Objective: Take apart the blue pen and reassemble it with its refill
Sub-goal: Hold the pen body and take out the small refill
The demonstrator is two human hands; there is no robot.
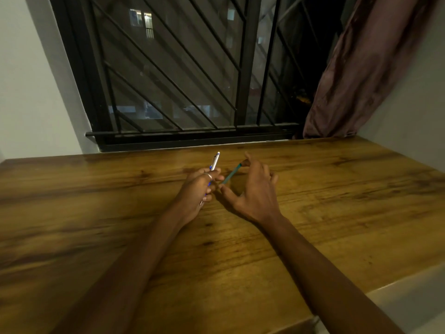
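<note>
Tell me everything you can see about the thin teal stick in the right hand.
The refill is a thin, straight teal tube, apparently plastic, out of the pen body. The right hand pinches it, index fingertip at its far end, thumb near its lower end. It slants up and to the right above the wooden table. Its tip is too small to tell.

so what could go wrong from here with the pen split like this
The refill is pinched only at its two ends by the right hand, index finger and thumb. It could bow or spring out onto the table. The left hand holds the pen body in a loose-looking grip, tilted up, so any small loose part inside might drop out unseen. The light is dim, so a dropped piece would be hard to find on the dark wood grain.
</note>
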